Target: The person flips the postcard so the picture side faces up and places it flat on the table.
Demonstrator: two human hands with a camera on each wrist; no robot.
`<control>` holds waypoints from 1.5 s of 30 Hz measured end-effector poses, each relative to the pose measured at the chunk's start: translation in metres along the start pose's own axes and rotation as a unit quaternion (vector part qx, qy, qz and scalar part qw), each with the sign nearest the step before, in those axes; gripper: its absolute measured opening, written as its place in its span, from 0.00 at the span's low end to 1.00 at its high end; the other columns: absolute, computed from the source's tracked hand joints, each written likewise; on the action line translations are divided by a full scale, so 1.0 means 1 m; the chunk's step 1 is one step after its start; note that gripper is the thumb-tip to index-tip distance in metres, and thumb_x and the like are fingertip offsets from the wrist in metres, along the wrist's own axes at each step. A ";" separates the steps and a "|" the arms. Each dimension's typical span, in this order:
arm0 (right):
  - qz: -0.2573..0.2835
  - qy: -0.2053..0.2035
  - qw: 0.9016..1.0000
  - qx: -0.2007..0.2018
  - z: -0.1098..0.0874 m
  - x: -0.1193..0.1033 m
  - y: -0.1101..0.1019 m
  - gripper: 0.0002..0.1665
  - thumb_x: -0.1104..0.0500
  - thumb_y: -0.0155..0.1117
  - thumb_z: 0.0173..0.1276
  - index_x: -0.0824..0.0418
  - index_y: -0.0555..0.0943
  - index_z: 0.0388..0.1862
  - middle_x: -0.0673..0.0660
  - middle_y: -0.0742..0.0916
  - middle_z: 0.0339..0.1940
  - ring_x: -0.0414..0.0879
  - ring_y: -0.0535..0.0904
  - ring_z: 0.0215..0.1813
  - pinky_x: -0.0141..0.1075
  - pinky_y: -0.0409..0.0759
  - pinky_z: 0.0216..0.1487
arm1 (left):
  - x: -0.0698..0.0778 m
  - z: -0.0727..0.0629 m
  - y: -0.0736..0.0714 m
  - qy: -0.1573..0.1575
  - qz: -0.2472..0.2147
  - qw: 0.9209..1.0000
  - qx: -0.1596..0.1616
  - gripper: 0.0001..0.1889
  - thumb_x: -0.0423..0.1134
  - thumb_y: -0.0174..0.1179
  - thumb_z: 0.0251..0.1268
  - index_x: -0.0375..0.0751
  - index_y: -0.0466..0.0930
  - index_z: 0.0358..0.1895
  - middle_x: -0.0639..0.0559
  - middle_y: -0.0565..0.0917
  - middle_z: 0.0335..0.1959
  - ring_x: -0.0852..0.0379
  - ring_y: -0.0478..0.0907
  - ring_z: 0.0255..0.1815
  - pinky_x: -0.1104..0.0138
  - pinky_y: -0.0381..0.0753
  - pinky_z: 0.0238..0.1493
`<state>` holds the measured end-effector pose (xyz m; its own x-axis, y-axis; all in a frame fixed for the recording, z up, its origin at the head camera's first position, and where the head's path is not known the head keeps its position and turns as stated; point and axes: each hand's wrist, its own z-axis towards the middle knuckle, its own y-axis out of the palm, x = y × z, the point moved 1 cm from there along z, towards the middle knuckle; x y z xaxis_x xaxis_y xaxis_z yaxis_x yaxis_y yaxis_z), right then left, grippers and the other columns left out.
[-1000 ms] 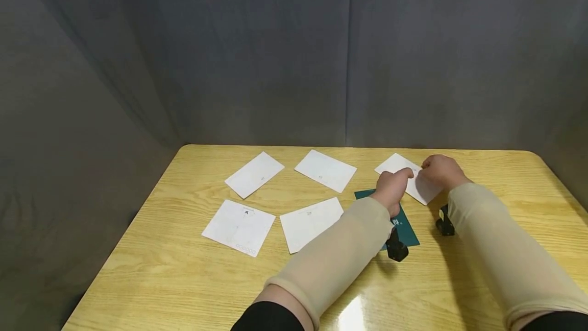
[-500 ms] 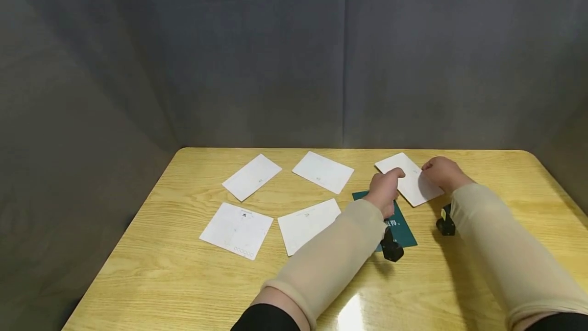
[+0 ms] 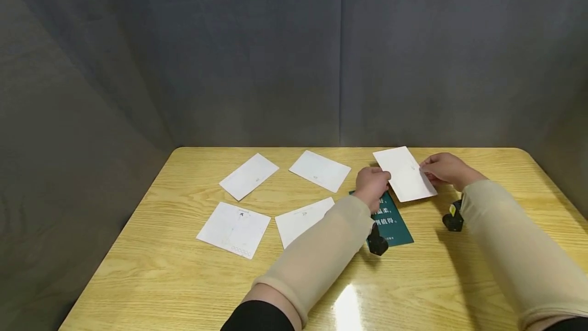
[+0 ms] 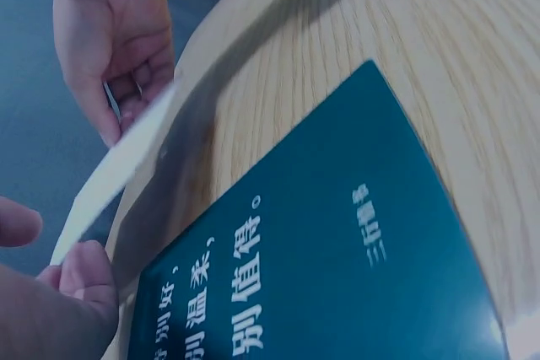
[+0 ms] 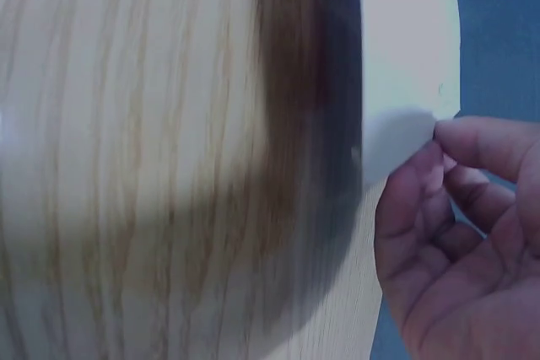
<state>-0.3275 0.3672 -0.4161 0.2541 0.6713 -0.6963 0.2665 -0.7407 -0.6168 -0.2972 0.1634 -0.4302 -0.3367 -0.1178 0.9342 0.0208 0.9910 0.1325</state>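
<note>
A white postcard [image 3: 406, 173] is raised and tilted above the table's far right part. At its right edge, my right hand [image 3: 447, 169] pinches it between thumb and fingertips, as the right wrist view shows at the card's corner [image 5: 405, 82]. On the opposite edge, my left hand [image 3: 371, 186] holds it with thumb and finger; in the left wrist view the card [image 4: 114, 170] spans from one hand to the other. Beneath the left hand lies a dark green postcard [image 3: 392, 223] with white printed characters, partly covered by the left wrist in the head view.
To the left on the wooden table [image 3: 174, 280] lie a white postcard [image 3: 249, 175], a second postcard [image 3: 320, 170] and a third postcard [image 3: 235, 230]. Another postcard [image 3: 298, 221] is partly behind the left forearm. A grey curtain [image 3: 257, 55] hangs behind the table.
The white postcard has come up off the table and tilted toward me. My left hand has shifted left to its left edge, uncovering more of the green postcard.
</note>
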 end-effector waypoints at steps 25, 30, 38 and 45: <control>0.109 -0.081 0.989 -0.050 -0.012 -0.003 -0.025 0.17 0.63 0.49 0.85 0.78 0.70 0.59 0.52 0.83 0.39 0.41 0.81 0.41 0.34 0.84 0.48 | 0.016 0.013 0.004 0.070 0.058 0.995 0.049 0.07 0.28 0.64 0.69 0.43 0.79 0.34 0.53 0.77 0.30 0.57 0.74 0.30 0.66 0.73 0.34; 0.184 -0.075 0.979 -0.054 -0.012 -0.006 -0.030 0.15 0.63 0.51 0.84 0.73 0.71 0.60 0.49 0.87 0.40 0.38 0.85 0.43 0.33 0.84 0.52 | 0.020 0.014 0.005 0.082 0.042 0.995 0.046 0.09 0.27 0.64 0.70 0.45 0.77 0.33 0.53 0.78 0.29 0.57 0.76 0.29 0.67 0.75 0.32; 0.254 -0.072 0.962 -0.072 -0.014 -0.007 -0.034 0.09 0.65 0.49 0.84 0.65 0.77 0.52 0.50 0.89 0.41 0.39 0.86 0.44 0.34 0.84 0.53 | 0.023 0.016 0.001 0.075 0.005 0.996 0.044 0.06 0.29 0.61 0.73 0.42 0.80 0.36 0.53 0.80 0.33 0.52 0.81 0.38 0.58 0.83 0.49; 0.268 -0.065 0.957 -0.089 -0.015 -0.003 -0.031 0.16 0.62 0.45 0.86 0.71 0.71 0.63 0.46 0.88 0.42 0.38 0.86 0.46 0.34 0.83 0.54 | 0.024 0.009 -0.005 0.080 -0.012 0.996 0.026 0.04 0.30 0.58 0.77 0.36 0.83 0.43 0.52 0.81 0.37 0.45 0.84 0.49 0.57 0.83 0.56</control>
<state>-0.3229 0.3890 -0.3892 0.2832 0.1787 -0.9423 0.2881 -0.9530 -0.0941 -0.3139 0.1566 -0.4113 -0.1818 -0.1461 0.9724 -0.0366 0.9892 0.1418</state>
